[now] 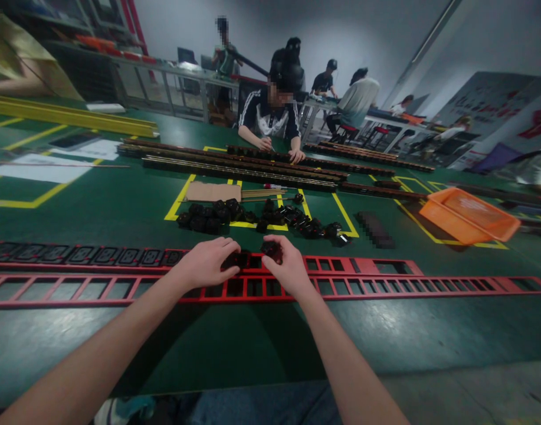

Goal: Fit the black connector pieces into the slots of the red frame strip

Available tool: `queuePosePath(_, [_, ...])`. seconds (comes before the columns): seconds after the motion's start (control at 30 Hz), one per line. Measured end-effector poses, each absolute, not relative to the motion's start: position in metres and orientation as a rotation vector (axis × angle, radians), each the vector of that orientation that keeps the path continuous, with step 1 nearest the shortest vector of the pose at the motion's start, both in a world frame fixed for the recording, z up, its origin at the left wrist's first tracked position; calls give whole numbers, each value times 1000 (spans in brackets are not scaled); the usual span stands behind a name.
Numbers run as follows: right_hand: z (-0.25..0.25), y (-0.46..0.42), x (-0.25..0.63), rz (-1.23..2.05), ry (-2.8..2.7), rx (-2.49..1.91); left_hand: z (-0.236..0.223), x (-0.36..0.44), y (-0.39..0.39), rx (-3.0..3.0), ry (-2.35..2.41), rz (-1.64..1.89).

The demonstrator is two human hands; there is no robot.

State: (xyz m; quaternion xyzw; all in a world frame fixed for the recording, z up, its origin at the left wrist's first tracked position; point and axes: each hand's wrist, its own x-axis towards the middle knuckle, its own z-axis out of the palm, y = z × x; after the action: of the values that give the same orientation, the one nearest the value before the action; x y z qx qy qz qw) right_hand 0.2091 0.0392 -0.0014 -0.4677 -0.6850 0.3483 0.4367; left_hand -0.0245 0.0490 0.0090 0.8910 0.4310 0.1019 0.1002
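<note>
Two long red slotted rails lie side by side across the green table. In the rear rail (341, 265), black square socket modules (105, 256) fill the slots on the left. My left hand (210, 260) is closed at this rail, thumb and fingers around a black socket module (238, 260) at the slots. Just to its right, my right hand (290, 265) pinches another black socket module (272, 249) above the same rail. The front rail (314, 287) has bare slots along its length. Behind the hands lies a loose pile of black socket modules (208, 215).
Beyond the pile are a cardboard piece (212, 192), thin sticks and long dark rails (239, 168). An orange basket (469, 215) stands at the right, a yellow rail (71, 116) at the far left. A co-worker (272, 115) bends over rails opposite; other people are behind.
</note>
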Motion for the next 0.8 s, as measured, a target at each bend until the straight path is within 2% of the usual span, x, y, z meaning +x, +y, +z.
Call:
queuePosePath(0.13, [-2,36,207,553,-1934,-1173,9,-25,49,2639,1273,305])
queuePosePath(0.33, [-3,31,203,583,-2124,-1110,10,-25,49,2643,1280,294])
queuePosePath(0.8, [-5,32,203,564,-2145,-1131,9,-25,49,2643,1284,284])
